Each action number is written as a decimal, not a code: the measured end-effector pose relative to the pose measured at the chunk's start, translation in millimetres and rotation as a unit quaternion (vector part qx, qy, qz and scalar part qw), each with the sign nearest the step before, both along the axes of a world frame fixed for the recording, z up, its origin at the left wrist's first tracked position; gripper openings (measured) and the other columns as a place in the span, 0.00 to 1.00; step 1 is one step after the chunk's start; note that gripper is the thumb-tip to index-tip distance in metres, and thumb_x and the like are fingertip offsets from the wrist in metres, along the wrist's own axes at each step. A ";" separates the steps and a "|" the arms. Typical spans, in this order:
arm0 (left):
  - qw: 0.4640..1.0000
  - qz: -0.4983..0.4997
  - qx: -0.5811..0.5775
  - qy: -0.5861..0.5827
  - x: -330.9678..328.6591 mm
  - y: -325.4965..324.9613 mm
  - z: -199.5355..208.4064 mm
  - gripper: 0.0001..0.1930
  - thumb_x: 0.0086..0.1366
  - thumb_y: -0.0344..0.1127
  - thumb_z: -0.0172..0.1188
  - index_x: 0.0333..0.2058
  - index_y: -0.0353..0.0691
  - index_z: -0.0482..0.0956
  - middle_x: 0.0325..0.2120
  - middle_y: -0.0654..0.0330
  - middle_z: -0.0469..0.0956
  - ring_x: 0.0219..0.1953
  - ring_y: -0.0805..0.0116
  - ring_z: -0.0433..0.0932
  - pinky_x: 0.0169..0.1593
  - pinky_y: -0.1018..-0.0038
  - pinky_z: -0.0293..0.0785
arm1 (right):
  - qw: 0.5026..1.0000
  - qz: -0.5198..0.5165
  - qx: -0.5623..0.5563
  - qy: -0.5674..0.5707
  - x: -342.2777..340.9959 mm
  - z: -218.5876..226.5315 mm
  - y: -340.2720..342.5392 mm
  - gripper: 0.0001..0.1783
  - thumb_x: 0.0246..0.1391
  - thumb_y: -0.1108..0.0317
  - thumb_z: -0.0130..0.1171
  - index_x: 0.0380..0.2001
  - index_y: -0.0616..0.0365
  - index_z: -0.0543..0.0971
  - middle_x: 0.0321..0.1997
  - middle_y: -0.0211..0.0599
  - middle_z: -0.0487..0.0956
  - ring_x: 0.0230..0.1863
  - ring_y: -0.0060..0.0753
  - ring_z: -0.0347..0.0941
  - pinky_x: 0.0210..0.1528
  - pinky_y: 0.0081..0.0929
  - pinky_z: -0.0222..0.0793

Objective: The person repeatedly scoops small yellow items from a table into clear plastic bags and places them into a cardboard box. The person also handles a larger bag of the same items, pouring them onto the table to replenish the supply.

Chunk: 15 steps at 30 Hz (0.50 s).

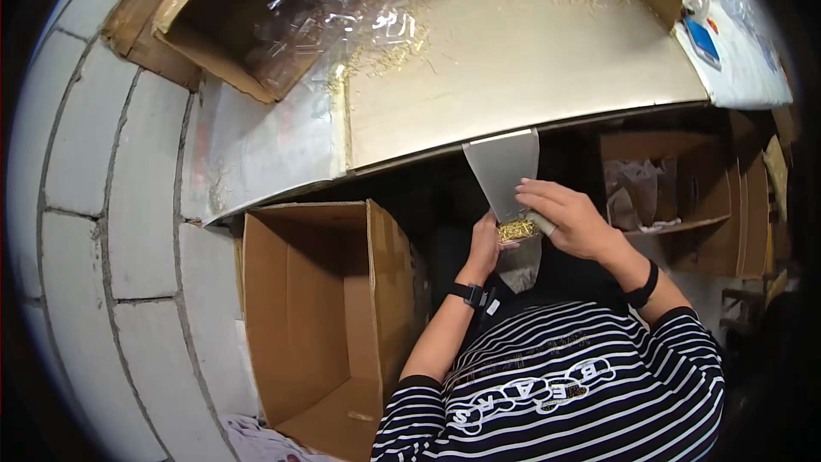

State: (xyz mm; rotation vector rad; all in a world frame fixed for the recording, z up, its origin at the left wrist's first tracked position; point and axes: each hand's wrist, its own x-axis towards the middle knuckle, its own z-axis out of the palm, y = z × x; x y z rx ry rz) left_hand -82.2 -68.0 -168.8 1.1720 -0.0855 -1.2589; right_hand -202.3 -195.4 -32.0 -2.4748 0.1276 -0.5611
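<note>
Pale block wall (pixel 150 205) stands L of the tabletop (pixel 530 60); loose gold-coloured bits (pixel 398 56) & clear plastic pieces (pixel 368 17) lie toward the tabletop's far-L part. Grey chute (pixel 503 171) projects from the tabletop's front edge. Pack of gold-coloured bits (pixel 517 230) is held out from that edge, at the chute; contact w/ chute unclear. L hand (pixel 484 248): fingers grasping pack from its L side. R hand (pixel 577 221): fingers extended beside chute; cannot tell if they grip. Rec. technique: hold pack approx. level, in line w/ chute; support w/ L fingers, guard R side w/ R fingers. Caution: excess tilt may spill bits.
</note>
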 end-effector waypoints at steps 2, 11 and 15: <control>1.000 -0.007 0.006 0.008 -3.4 10.4 -3.3 0.20 0.70 0.45 0.38 0.45 0.33 0.70 0.34 0.55 0.78 0.30 0.70 0.80 0.22 0.78 0.78 | 0.998 -0.043 0.038 -0.016 -14.0 1.8 -2.2 0.17 0.44 0.78 0.59 0.42 0.61 0.75 0.44 0.44 0.77 0.45 0.46 0.75 0.44 0.34 0.74; 0.997 -0.038 -0.008 -0.063 0.0 52.4 56.3 0.18 0.68 0.46 0.48 0.40 0.36 0.75 0.30 0.62 0.77 0.26 0.78 0.78 0.19 0.84 0.76 | 0.989 -0.062 0.133 0.008 -25.6 -8.8 1.7 0.12 0.48 0.77 0.57 0.39 0.63 0.77 0.38 0.45 0.79 0.38 0.47 0.76 0.39 0.32 0.73; 0.996 -0.017 -0.026 -0.087 9.5 53.3 99.0 0.18 0.69 0.46 0.47 0.39 0.35 0.75 0.30 0.61 0.77 0.26 0.77 0.78 0.18 0.84 0.75 | 0.981 -0.022 0.186 0.042 5.6 -2.9 17.8 0.12 0.50 0.72 0.56 0.40 0.62 0.77 0.37 0.46 0.79 0.38 0.46 0.77 0.40 0.33 0.73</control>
